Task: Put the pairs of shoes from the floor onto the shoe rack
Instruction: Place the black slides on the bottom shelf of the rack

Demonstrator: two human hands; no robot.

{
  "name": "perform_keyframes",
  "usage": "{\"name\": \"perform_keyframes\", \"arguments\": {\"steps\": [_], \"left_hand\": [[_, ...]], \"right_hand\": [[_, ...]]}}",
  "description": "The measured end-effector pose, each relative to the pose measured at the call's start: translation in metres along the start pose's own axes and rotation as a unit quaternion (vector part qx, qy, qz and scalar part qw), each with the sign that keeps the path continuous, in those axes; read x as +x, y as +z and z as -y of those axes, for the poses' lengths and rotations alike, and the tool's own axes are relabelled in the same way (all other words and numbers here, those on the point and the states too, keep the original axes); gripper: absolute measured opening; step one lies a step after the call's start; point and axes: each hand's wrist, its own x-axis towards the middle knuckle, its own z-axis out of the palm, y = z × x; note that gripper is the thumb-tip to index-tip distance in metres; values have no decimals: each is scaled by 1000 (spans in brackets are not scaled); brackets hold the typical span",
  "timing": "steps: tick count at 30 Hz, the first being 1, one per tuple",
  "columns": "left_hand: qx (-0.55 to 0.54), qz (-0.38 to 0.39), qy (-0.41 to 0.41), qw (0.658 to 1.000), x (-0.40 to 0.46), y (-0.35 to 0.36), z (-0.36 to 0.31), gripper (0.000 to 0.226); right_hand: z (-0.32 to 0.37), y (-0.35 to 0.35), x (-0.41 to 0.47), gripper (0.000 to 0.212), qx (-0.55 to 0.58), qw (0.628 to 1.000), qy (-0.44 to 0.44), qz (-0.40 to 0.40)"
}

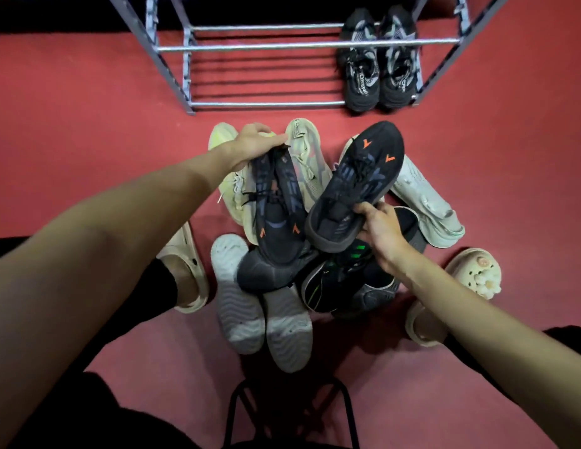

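Right hand (381, 231) grips black shoe (357, 186), toe toward rack (250, 47)

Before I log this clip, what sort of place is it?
Probably an indoor room or entryway where shoes are stored, though little of it shows. A metal shoe rack stands on red carpet, one pair of black sneakers already on it, and a pile of shoes lies before a seated person.
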Motion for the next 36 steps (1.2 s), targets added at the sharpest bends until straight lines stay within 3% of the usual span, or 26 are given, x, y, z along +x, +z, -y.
{"name": "perform_keyframes", "arguments": {"steps": [4, 7, 10, 13, 15, 19, 22, 25, 28, 31, 33, 36], "left_hand": [[3, -18, 0, 1000, 15, 4, 3, 36], [23, 16, -26, 999, 20, 3, 9, 50], [106, -8, -7, 994, 21, 2, 16, 56], [110, -28, 4, 994, 15, -5, 10, 33], [119, -1, 11, 993, 6, -14, 4, 20], [221, 100, 8, 970, -35, -26, -8, 21], [289, 120, 7, 950, -65, -29, -15, 23], [246, 128, -3, 961, -92, -41, -26, 20], [166, 75, 2, 983, -118, -58, -39, 16], [37, -6, 13, 999, -140, -71, -48, 10], [-46, -32, 4, 998, -152, -73, -46, 14], [-108, 41, -61, 991, -170, -67, -30, 10]], "right_hand": [[-4, 2, 5, 35, -30, 1000, 1, 4], [-3, 3, 6, 35, -29, 1000, -6, 6], [-3, 5, 3, 36, -28, 1000, 0, -2], [-2, 5, -1, 30, -45, 999, 1, -1], [-2, 3, -5, 32, -52, 999, -2, -3], [-3, -5, -16, 32, -63, 998, -5, -9], [-3, -13, -24, 26, -71, 997, -9, -5], [2, -22, -32, 11, -74, 997, -26, 0], [12, -30, -42, 5, -68, 996, -58, -10], [28, -36, -51, 10, -48, 995, -78, -36], [40, -41, -55, 26, 18, 997, -60, -43], [54, -46, -59, 21, 57, 996, -53, -46]]}}
